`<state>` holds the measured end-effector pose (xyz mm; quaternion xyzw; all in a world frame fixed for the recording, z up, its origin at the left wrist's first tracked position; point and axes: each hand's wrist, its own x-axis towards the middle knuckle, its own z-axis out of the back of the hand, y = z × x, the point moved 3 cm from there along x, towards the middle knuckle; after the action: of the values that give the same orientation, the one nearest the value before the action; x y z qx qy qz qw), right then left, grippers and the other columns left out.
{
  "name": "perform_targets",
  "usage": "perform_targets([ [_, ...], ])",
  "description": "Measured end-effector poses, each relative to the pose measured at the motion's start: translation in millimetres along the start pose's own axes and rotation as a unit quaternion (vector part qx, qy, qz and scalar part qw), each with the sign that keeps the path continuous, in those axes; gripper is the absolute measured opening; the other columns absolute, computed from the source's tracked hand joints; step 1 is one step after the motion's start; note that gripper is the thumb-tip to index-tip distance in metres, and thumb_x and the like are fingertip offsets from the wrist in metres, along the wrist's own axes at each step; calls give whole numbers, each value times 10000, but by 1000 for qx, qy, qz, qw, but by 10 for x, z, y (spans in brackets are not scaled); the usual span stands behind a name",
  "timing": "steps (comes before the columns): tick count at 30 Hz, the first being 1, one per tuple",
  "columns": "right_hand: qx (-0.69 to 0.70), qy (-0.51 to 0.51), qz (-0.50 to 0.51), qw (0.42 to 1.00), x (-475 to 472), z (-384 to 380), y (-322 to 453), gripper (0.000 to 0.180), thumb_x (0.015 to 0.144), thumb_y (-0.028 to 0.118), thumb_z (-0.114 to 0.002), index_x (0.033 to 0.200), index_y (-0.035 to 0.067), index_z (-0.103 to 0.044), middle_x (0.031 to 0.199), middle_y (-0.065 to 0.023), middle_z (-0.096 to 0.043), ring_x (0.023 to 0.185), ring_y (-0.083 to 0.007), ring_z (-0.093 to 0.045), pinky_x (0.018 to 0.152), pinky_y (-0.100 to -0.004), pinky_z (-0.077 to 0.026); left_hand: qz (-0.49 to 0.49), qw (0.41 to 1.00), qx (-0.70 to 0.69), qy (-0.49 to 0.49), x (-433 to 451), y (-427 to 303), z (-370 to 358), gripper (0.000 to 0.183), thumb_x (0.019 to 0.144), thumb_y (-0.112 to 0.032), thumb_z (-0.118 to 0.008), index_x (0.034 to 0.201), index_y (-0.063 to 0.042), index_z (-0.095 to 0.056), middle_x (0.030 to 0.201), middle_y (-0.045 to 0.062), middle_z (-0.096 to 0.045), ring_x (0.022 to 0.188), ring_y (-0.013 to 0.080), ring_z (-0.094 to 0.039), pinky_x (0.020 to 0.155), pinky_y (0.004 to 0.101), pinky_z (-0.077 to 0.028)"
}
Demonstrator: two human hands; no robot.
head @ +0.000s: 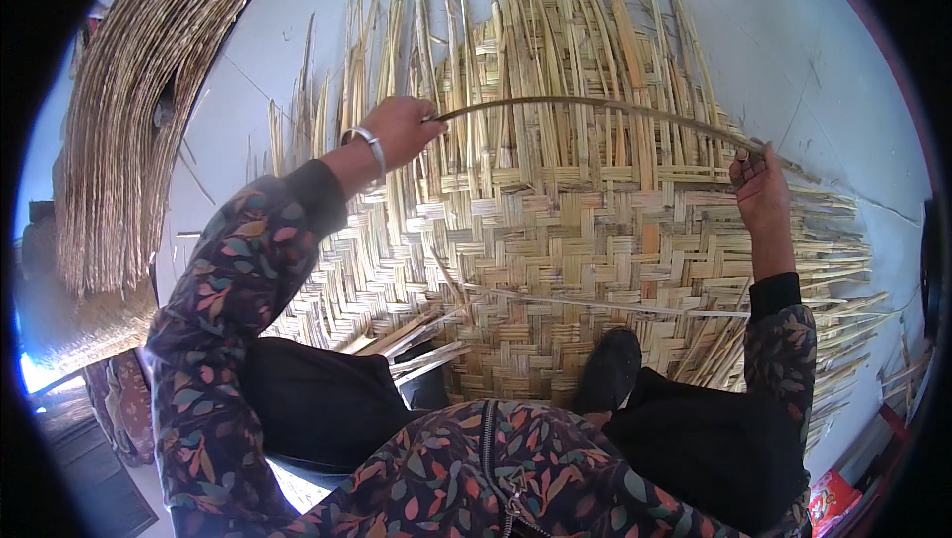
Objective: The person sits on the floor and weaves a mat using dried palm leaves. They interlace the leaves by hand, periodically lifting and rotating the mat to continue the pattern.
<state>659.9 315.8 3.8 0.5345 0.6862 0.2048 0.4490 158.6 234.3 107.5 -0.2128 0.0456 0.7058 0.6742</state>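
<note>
A long dark flat strip [565, 101], perhaps a split reed or a wooden slat, spans from one hand to the other, bowed slightly away from me. My left hand [398, 129], with a silver bangle at the wrist, grips its left end. Near its right end, my right hand [762, 185] pinches it between thumb and fingers, and the tip runs on past them. Beneath lies a mat [565, 240] woven from split reeds in a twill pattern. Upright loose reed ends [520, 69] fan out from its far side, below the strip.
A thin pale strip [595, 302] lies across the mat near my shoes [610, 367]. Split pieces [416, 337] sit by my left knee. A large bundle of brownish stalks [141, 114] hangs at the left. Reed ends [833, 255] jut over the pale floor [751, 10] at right.
</note>
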Motion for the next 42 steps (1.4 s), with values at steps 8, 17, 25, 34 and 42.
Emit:
perform_targets([
  [8, -202, 88, -148, 964, 11, -650, -594, 427, 986, 353, -520, 1253, 21, -512, 1064, -73, -646, 925, -149, -628, 804, -288, -517, 126, 946, -264, -140, 564, 154, -1078, 196, 970, -165, -523, 1012, 26, -536, 713, 106, -628, 586, 155, -634, 490, 282, -503],
  [17, -574, 267, 65, 772, 354, -1301, -1316, 374, 923, 264, -598, 1173, -14, -591, 982, -120, -653, 881, -179, -637, 746, -308, -504, 192, 874, -403, -189, 695, 190, -1502, 207, 944, -170, -518, 1019, 21, -547, 770, 154, -609, 607, 223, -604, 532, 347, -509],
  [25, -562, 218, -97, 792, 398, -1440, -1321, 405, 841, 245, -663, 1107, -54, -595, 877, -159, -662, 787, -290, -640, 714, -420, -506, 240, 837, -436, -226, 739, 215, -1622, 239, 922, -222, -537, 957, 6, -601, 750, 188, -659, 631, 309, -653, 589, 420, -507],
  [34, -764, 173, 80, 616, 318, -1555, -1368, 261, 838, 246, -640, 945, 15, -585, 907, -170, -669, 857, -372, -647, 733, -482, -516, 291, 716, -592, -229, 636, 42, -1486, 220, 964, -227, -526, 924, -12, -515, 713, 118, -618, 540, 179, -601, 420, 302, -474],
  [42, -812, 203, 204, 508, 288, -1681, -1372, 335, 837, 193, -634, 1139, 90, -533, 877, -173, -654, 853, -353, -644, 703, -463, -522, 257, 801, -540, -26, 744, 47, -1277, 334, 915, -316, -569, 1023, -4, -624, 775, 64, -607, 595, 178, -612, 498, 315, -546],
])
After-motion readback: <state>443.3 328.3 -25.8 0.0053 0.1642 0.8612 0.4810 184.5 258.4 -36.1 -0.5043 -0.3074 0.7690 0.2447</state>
